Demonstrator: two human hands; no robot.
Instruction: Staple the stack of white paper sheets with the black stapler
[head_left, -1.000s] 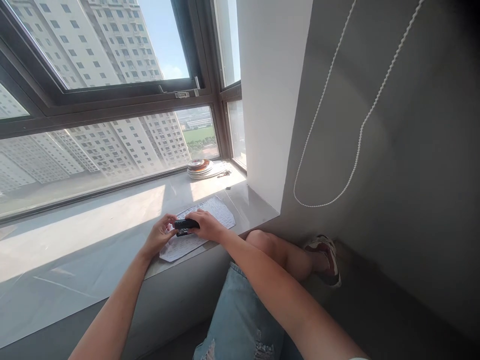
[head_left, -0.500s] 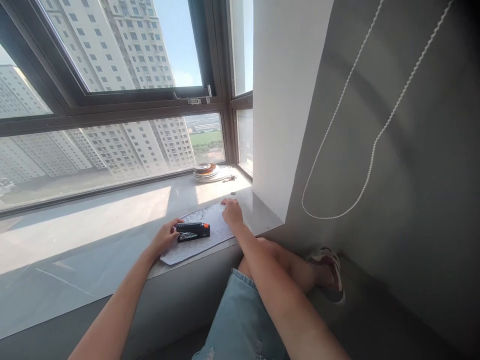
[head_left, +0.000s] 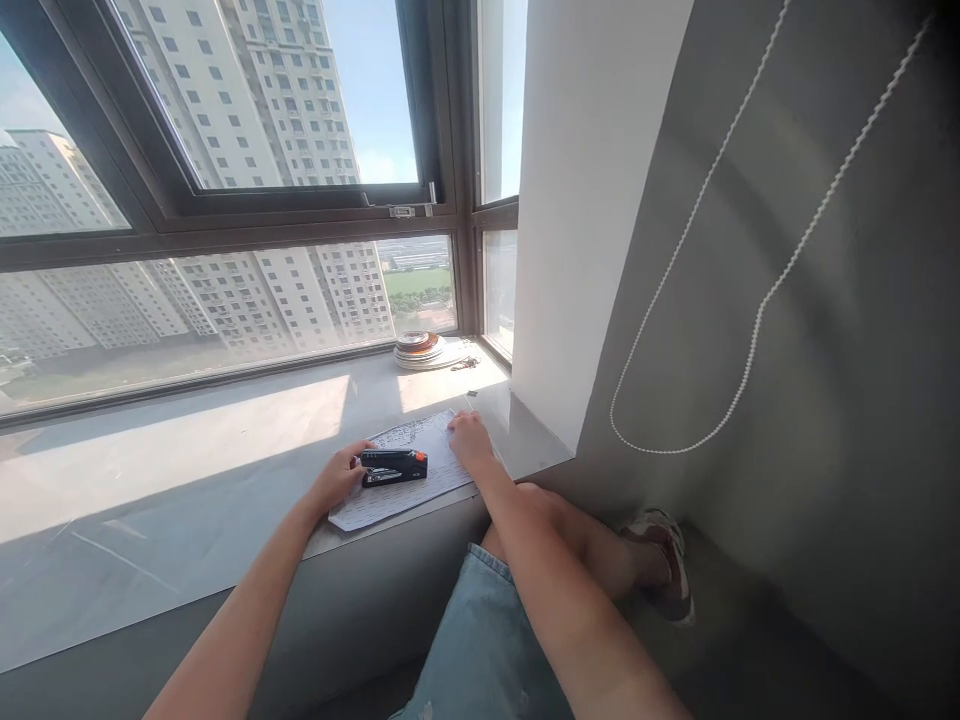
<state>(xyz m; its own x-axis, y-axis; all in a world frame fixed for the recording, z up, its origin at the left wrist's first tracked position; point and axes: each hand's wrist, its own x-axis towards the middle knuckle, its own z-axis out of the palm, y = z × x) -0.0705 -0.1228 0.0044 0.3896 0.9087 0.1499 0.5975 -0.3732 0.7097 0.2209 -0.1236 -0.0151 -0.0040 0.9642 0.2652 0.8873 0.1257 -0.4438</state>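
Observation:
A black stapler (head_left: pixel 395 467) with an orange patch at its right end lies over handwritten paper sheets (head_left: pixel 439 482) on the windowsill. My left hand (head_left: pixel 339 480) is closed around the stapler's left end, its fingers partly hidden behind it. At the far right corner of the sheets is my right hand (head_left: pixel 471 440), fingers curled together on the paper's edge. The exact grip of those fingertips is hard to see. Just beyond them a small dark piece (head_left: pixel 472 393) rests on the sill.
The pale windowsill (head_left: pixel 187 480) runs along the window, partly sunlit. Stacked round plates or discs (head_left: pixel 420 350) stand in its far corner, beside small dark bits (head_left: pixel 466 363). A white beaded cord (head_left: pixel 667 450) hangs at the right wall. My bent leg is below the sill.
The whole view has shifted slightly. My right hand's fingers have drawn in a little at the paper's corner. The left hand stays on the stapler.

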